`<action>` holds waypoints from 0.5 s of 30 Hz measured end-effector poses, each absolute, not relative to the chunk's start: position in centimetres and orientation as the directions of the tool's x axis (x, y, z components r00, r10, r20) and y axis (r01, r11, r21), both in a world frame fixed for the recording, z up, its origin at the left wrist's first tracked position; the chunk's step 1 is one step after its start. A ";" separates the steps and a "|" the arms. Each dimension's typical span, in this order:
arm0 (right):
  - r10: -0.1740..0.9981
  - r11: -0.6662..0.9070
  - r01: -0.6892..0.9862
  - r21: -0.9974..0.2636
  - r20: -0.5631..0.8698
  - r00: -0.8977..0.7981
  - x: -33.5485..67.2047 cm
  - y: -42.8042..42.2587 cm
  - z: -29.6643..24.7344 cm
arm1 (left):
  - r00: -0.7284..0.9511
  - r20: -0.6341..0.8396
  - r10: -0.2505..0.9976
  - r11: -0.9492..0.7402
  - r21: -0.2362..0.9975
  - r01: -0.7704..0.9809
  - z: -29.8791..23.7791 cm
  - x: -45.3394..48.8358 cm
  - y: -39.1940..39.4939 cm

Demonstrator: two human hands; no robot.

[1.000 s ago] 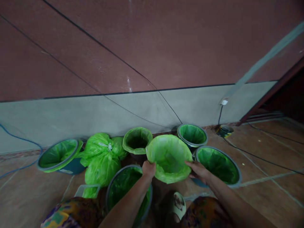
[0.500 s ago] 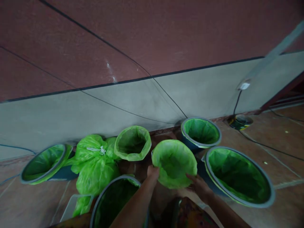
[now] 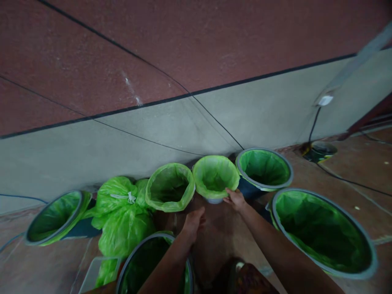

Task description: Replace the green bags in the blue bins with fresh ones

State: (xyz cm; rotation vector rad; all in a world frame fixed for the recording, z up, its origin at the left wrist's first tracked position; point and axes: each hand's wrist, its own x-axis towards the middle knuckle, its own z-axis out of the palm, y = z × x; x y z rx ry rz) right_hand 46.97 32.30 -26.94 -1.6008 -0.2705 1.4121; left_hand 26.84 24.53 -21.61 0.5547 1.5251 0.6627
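Observation:
A small pale bucket with a light green bag folded over its rim stands against the wall. My right hand is at its near right edge, thumb on the bag-covered rim and fingers below on the side. My left hand holds nothing; its fingers are stretched out in the air, apart from the bucket. Left of this bucket sits another green-lined bucket. Close on the right stands a dark blue bin with a grey rim and green liner.
A large lined bin stands at right, another by my left forearm. Tied green bags and a tilted lined bin lie at left. A clear tub is in front. Cables run along the wall to a can.
The small lined bucket has moved away from me to the wall, between two other bins. My left hand has let go of it; my right hand remains at its rim.

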 end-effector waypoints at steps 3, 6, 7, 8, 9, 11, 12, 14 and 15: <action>0.701 -0.544 -0.396 -0.740 -0.660 0.271 47.0 32.2 -26.5 | 0.062 -0.683 0.727 0.686 0.726 -0.052 -20.3 25.4 21.1; 0.659 -0.620 -0.332 -0.711 -0.702 0.270 47.2 29.9 -26.2 | 0.102 -0.646 0.756 0.647 0.762 0.030 -18.8 22.5 18.0; 0.634 -0.659 -0.289 -0.695 -0.719 0.283 47.3 28.9 -26.1 | 0.091 -0.611 0.787 0.606 0.792 0.074 -18.3 21.1 17.2; 0.610 -0.698 -0.237 -0.676 -0.734 0.297 47.4 27.8 -25.9 | 0.063 -0.559 0.827 0.549 0.826 0.129 -17.9 19.4 16.4; 0.597 -0.731 -0.180 -0.659 -0.744 0.300 47.6 26.6 -25.6 | 0.026 -0.496 0.868 0.484 0.855 0.188 -17.6 17.6 15.8; 0.619 -0.756 -0.073 -0.650 -0.748 0.239 47.9 24.5 -24.4 | -0.159 -0.377 0.912 0.409 0.858 0.312 -16.9 13.8 14.6; 0.643 -0.753 -0.024 -0.658 -0.743 0.185 48.1 23.6 -23.4 | -0.272 -0.342 0.899 0.428 0.815 0.389 -16.6 11.9 14.1; 0.691 -0.723 0.071 -0.687 -0.720 0.069 48.0 22.4 -20.8 | -0.470 -0.322 0.822 0.550 0.662 0.509 -16.0 8.9 12.8; 0.707 -0.704 0.133 -0.697 -0.705 0.051 47.6 22.1 -19.5 | -0.533 -0.297 0.792 0.592 0.584 0.555 -15.8 7.7 12.0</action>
